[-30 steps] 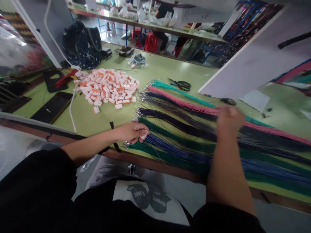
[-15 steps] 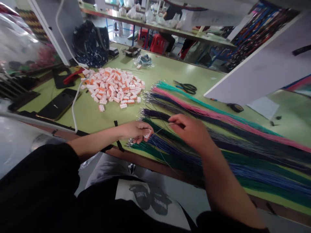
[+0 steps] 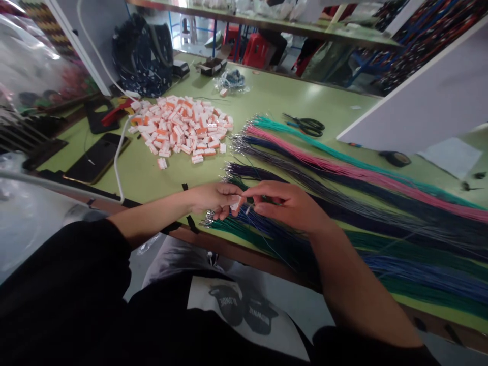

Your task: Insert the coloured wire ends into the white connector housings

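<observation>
My left hand (image 3: 217,199) is closed on a small white-and-orange connector housing (image 3: 237,204), held between thumb and fingers above the front of the bench. A thin wire (image 3: 263,235) trails from beside the housing down to the right. My right hand (image 3: 284,203) is close on the right, its index fingertip at the housing's edge next to my left thumb. Its thumb is apart from that fingertip, near the wire; no grip shows. Beneath both hands lie bundles of dark green and blue wires (image 3: 263,223) with metal terminals at their left ends.
A heap of connector housings (image 3: 186,124) lies behind my left hand. Pink wires (image 3: 312,157) and teal wires (image 3: 305,133) stretch rightward. Scissor-like snips (image 3: 307,125), black tape (image 3: 395,158), a phone (image 3: 95,158) and a white cable (image 3: 117,173) are around the bench.
My right hand has moved left to the housing. Its thumb and index finger, earlier pinched on a thin wire, are now apart. My left hand keeps its hold; the view has shifted slightly.
</observation>
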Demonstrator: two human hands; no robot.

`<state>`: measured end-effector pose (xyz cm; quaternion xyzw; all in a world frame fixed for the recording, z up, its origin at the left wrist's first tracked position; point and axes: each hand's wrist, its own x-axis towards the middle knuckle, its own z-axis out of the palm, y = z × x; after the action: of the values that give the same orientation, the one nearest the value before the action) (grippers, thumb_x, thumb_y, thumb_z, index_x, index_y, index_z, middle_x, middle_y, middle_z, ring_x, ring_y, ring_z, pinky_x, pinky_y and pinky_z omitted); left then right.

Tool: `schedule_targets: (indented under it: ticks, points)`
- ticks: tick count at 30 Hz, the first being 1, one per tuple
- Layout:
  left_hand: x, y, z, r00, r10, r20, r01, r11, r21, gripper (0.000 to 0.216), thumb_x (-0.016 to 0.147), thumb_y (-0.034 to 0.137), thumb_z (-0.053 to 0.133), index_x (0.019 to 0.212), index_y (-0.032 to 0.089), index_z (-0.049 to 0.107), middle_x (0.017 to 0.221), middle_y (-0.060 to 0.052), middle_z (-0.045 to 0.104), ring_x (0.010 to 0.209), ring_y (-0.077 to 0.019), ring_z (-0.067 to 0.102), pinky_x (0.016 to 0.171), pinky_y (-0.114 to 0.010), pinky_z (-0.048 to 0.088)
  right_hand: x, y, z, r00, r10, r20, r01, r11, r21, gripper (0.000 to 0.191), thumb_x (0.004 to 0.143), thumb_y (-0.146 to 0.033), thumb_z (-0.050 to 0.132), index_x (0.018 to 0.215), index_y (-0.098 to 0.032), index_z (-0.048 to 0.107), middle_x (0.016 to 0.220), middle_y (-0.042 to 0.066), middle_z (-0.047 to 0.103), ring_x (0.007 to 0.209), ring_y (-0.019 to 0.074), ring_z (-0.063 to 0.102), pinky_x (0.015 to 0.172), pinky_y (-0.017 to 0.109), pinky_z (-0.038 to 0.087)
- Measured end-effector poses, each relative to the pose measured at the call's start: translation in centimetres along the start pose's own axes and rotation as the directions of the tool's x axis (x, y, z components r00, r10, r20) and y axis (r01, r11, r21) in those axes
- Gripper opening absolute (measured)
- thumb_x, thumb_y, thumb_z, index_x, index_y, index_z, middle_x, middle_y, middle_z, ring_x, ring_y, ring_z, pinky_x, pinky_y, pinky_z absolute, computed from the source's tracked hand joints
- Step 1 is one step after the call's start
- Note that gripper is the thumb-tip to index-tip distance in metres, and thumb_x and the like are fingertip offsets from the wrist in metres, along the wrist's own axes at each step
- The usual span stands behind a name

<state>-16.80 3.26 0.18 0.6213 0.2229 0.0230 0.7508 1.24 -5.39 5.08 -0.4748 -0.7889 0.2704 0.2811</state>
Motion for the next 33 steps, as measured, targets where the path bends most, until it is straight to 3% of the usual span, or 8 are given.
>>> schedule_targets:
  ticks: [4, 8, 12, 16, 19, 24, 28, 33]
  points:
    - [0.1, -0.1, -0.1, 1.0, -0.017, -0.003, 0.017, 0.999, -0.037, 0.012, 0.091, 0.021, 0.045, 0.084, 0.014, 0.051, 0.065, 0.002, 0.058, 0.041, -0.0036, 0.048, 0.038, -0.017, 0.032, -0.2, 0.0, -0.8, 0.998, 0.066, -0.02, -0.069, 0.97, -0.235, 0.031, 0.088, -0.039, 0.044, 0.086, -0.023, 0.07, 0.078, 0.001, 0.068, 0.072, 0.0129, 0.059, 0.066, 0.025, 0.04]
    - [0.2, -0.2, -0.2, 0.999, -0.032, 0.004, 0.033, 0.997, -0.068, 0.01, 0.091, 0.022, 0.045, 0.084, 0.015, 0.049, 0.065, 0.003, 0.058, 0.04, -0.0036, 0.048, 0.037, -0.016, 0.033, -0.3, 0.1, -0.3, 0.987, 0.121, -0.105, -0.159, 0.822, -0.547, 0.031, 0.09, -0.031, 0.041, 0.082, -0.02, 0.069, 0.078, 0.004, 0.068, 0.074, 0.016, 0.058, 0.064, 0.026, 0.037]
    - [0.2, -0.2, -0.1, 0.999, -0.042, -0.003, 0.042, 0.997, -0.07, 0.011, 0.091, 0.023, 0.046, 0.084, 0.015, 0.049, 0.065, 0.003, 0.058, 0.04, -0.0039, 0.048, 0.036, -0.016, 0.032, -0.3, 0.1, 1.0, 0.997, 0.05, -0.057, -0.076, 0.678, -0.731, 0.027, 0.086, -0.015, 0.041, 0.091, -0.018, 0.068, 0.086, 0.007, 0.068, 0.078, 0.0172, 0.056, 0.065, 0.027, 0.036]
    - [0.2, -0.3, -0.1, 0.999, -0.025, -0.023, 0.024, 0.998, -0.052, 0.016, 0.091, 0.023, 0.044, 0.078, 0.014, 0.048, 0.064, 0.002, 0.058, 0.039, -0.0032, 0.047, 0.036, -0.015, 0.033, -0.1, 0.1, 2.6, 1.0, -0.021, 0.022, 0.03, 0.566, -0.824, 0.029, 0.086, -0.012, 0.04, 0.09, -0.017, 0.068, 0.081, 0.007, 0.068, 0.074, 0.0182, 0.056, 0.068, 0.031, 0.034]
    - [0.1, -0.3, -0.1, 1.0, -0.005, -0.015, 0.004, 0.999, -0.035, 0.02, 0.091, 0.024, 0.046, 0.074, 0.013, 0.049, 0.064, 0.002, 0.058, 0.04, -0.0025, 0.047, 0.037, -0.015, 0.034, 0.0, 0.2, 3.0, 0.999, -0.038, 0.038, 0.053, 0.63, -0.775, 0.031, 0.087, -0.011, 0.04, 0.1, -0.016, 0.067, 0.079, 0.006, 0.069, 0.073, 0.0169, 0.058, 0.068, 0.029, 0.035]
    - [0.1, -0.2, -0.1, 1.0, -0.027, -0.014, 0.027, 1.0, -0.006, 0.024, 0.091, 0.025, 0.045, 0.071, 0.013, 0.049, 0.063, 0.001, 0.056, 0.04, -0.0023, 0.047, 0.037, -0.015, 0.034, -0.2, 0.1, 1.8, 0.998, 0.061, -0.009, -0.054, 0.801, -0.596, 0.035, 0.088, -0.021, 0.042, 0.116, -0.03, 0.061, 0.091, 0.0, 0.072, 0.074, 0.0142, 0.062, 0.059, 0.023, 0.034]
    - [0.1, -0.3, -0.2, 0.999, -0.035, -0.032, 0.033, 0.998, -0.053, 0.017, 0.091, 0.022, 0.045, 0.077, 0.014, 0.05, 0.063, 0.002, 0.058, 0.039, -0.0025, 0.047, 0.036, -0.015, 0.033, -0.6, -0.4, 0.6, 0.986, 0.155, -0.067, -0.161, 0.743, -0.65, 0.028, 0.087, -0.035, 0.044, 0.092, -0.029, 0.071, 0.069, -0.001, 0.069, 0.06, 0.0136, 0.057, 0.052, 0.024, 0.026]
    - [0.1, -0.4, -0.4, 1.0, -0.015, 0.002, 0.015, 0.997, -0.077, 0.014, 0.089, 0.024, 0.048, 0.08, 0.014, 0.05, 0.064, 0.002, 0.058, 0.041, -0.0027, 0.047, 0.036, -0.014, 0.032, -0.2, -0.4, 0.6, 0.964, 0.242, -0.109, -0.254, 0.721, -0.645, 0.027, 0.077, -0.022, 0.043, 0.061, -0.02, 0.065, 0.062, 0.001, 0.064, 0.057, 0.0122, 0.05, 0.052, 0.024, 0.025]
